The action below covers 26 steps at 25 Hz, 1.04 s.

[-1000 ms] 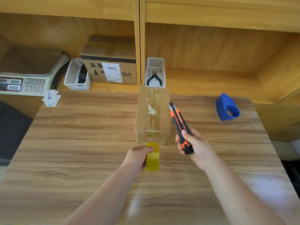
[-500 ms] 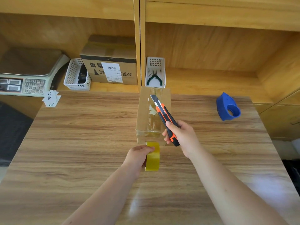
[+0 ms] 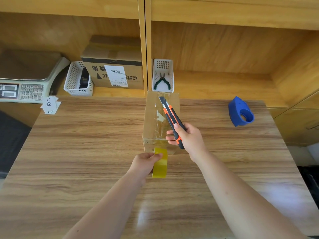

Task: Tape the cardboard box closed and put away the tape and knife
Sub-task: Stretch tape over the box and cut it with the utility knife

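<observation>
A small cardboard box (image 3: 151, 118) stands on the wooden table (image 3: 86, 152), with clear tape running along its top seam and down its near face. My left hand (image 3: 145, 163) holds a yellow tape roll (image 3: 160, 166) upright on the table just in front of the box. My right hand (image 3: 187, 138) grips an orange and black utility knife (image 3: 170, 118) over the box's top, its blade tip pointing away and to the left. Tape stretches from the roll up onto the box's near face.
A blue tape dispenser (image 3: 240, 112) lies at the table's far right. On the shelf behind stand a white basket with pliers (image 3: 163, 75), another white basket (image 3: 77, 80), a labelled carton (image 3: 114, 73) and a scale (image 3: 22, 83). Paper slips (image 3: 50, 105) lie at the far left corner.
My right hand has carried the knife leftward from beside the box to over its top. My left hand and the tape roll have stayed in place.
</observation>
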Available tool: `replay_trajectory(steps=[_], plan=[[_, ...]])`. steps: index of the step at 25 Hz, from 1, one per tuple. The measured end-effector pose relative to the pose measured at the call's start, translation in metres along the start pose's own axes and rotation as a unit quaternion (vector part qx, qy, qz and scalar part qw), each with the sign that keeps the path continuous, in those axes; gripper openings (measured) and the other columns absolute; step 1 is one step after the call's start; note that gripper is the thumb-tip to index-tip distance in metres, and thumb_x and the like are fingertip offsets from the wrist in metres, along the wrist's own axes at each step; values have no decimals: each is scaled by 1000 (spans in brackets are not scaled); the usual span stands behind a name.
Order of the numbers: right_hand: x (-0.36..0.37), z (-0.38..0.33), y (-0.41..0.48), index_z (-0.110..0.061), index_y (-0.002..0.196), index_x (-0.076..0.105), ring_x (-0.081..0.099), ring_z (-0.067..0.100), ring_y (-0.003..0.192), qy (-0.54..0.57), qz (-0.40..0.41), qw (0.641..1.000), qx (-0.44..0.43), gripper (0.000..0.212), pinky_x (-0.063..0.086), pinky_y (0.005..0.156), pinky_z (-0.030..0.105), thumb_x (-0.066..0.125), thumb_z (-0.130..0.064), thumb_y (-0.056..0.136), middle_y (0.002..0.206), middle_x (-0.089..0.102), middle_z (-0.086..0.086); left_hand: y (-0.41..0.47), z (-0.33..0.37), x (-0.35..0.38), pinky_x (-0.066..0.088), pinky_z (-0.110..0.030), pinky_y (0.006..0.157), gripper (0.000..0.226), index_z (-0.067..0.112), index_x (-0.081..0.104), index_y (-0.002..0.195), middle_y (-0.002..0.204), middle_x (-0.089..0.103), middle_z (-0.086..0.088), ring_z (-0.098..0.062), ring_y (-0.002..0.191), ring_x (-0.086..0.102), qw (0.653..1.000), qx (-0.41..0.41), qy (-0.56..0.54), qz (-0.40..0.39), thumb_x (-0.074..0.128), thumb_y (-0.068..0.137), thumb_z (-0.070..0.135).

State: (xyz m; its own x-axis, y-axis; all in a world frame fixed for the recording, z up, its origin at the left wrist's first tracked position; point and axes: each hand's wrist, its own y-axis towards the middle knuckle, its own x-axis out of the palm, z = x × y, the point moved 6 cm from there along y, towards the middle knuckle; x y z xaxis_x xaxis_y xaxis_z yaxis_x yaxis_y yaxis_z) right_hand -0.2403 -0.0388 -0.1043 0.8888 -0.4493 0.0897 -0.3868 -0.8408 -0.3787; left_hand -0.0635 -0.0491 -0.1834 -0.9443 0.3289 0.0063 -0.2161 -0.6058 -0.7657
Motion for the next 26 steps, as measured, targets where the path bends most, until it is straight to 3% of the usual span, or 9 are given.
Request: replay_trajectory(steps=[4, 8, 13, 18, 22, 24, 26], plan=[[-1, 2, 1, -6, 118, 59, 74, 31, 81, 2, 12, 1000, -6, 30, 63, 69, 37, 58, -26, 96, 97, 73, 21, 4, -3, 2, 61, -47, 81, 31, 4, 73, 103, 100, 76, -17, -30, 82, 72, 999, -32, -9, 5, 80, 80, 23], [-2, 3, 1, -7, 117, 60, 75, 31, 80, 0, 30, 999, -15, 28, 63, 68, 37, 58, -25, 96, 96, 73, 19, 3, -10, 2, 61, -51, 77, 29, 3, 70, 102, 101, 75, -19, -34, 88, 73, 997, -69, -19, 0, 80, 81, 20], [-5, -2, 0, -7, 118, 59, 75, 31, 79, 11, 8, 1000, 14, 31, 62, 65, 39, 59, -27, 95, 98, 75, 15, -6, -14, -4, 59, -37, 68, 30, 4, 72, 101, 91, 76, -13, -26, 78, 71, 997, -69, -20, -11, 81, 79, 22], [-34, -13, -17, -16, 107, 64, 66, 26, 59, -130, -37, 991, -17, 15, 52, 54, 34, 61, -22, 94, 84, 76, 11, -20, -20, -4, 59, -37, 67, 28, 6, 71, 102, 96, 76, -15, -28, 84, 72, 995, -84, -49, -36, 80, 79, 18], [-61, 3, -35, -26, 91, 66, 61, 14, 53, -300, -68, 951, -35, 10, 50, 57, 33, 65, -16, 90, 75, 74, 2, -25, -20, -1, 56, -35, 64, 31, 5, 70, 105, 95, 74, -15, -27, 83, 70, 994, -83, -61, -36, 80, 79, 17], [-73, 11, -41, -31, 91, 65, 63, 14, 58, -402, -77, 911, -49, 4, 52, 64, 37, 67, -28, 88, 78, 73, 0, -26, -19, -1, 56, -35, 64, 33, 5, 70, 106, 97, 75, -15, -27, 85, 71, 994, -84, -61, -34, 81, 78, 18], [-79, 12, -46, -36, 95, 62, 61, 19, 65, -495, -80, 862, -66, 11, 50, 64, 38, 64, -43, 87, 74, 67, -2, -27, -19, -1, 57, -36, 65, 34, 5, 69, 107, 100, 75, -17, -28, 87, 71, 994, -86, -59, -34, 81, 78, 19]])
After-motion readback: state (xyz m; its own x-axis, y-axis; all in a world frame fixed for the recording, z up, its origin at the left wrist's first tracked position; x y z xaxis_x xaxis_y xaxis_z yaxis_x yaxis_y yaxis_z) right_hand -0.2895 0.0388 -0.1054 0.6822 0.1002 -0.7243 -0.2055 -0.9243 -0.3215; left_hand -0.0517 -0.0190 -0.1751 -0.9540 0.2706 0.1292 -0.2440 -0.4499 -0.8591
